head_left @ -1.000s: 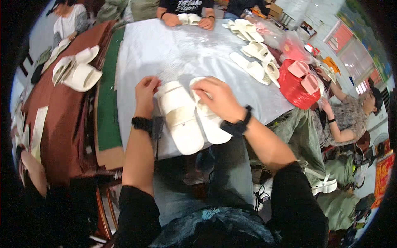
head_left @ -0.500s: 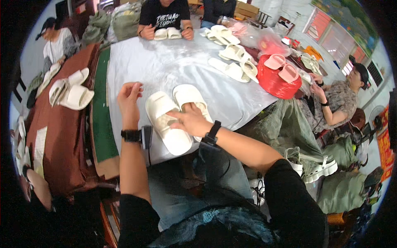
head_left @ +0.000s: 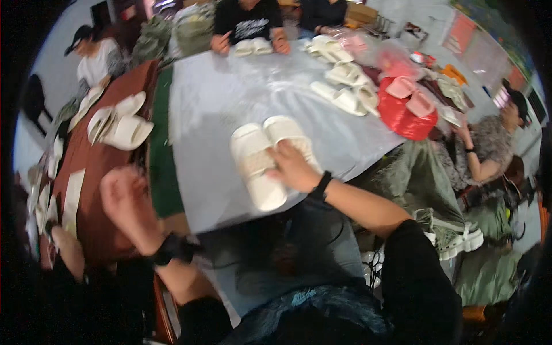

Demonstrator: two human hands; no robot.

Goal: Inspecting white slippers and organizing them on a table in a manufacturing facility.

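A pair of white slide slippers lies side by side near the front edge of the grey-covered table (head_left: 213,172). On the inner sole of the right slipper (head_left: 280,127) rests my right hand (head_left: 296,167), fingers toward the strap and thumb spread toward the left slipper (head_left: 267,192). It touches the slipper without a visible grip around it. My left hand (head_left: 123,198) is raised off to the left, above the brown-covered surface. Motion smears its fingers, and nothing distinct shows in it.
White slippers (head_left: 122,123) sit on the brown cloth (head_left: 109,172) to the left. More white slippers (head_left: 339,98) lie at the far right, beside a red wrapped bundle (head_left: 408,122) carrying pink slippers (head_left: 420,103). Other people sit around, one facing me with white slippers (head_left: 253,47).
My left hand has swung left and nearer to me, away from the slippers. My right hand stays on the right slipper, its fingers drawn back a little. The whole view has shifted.
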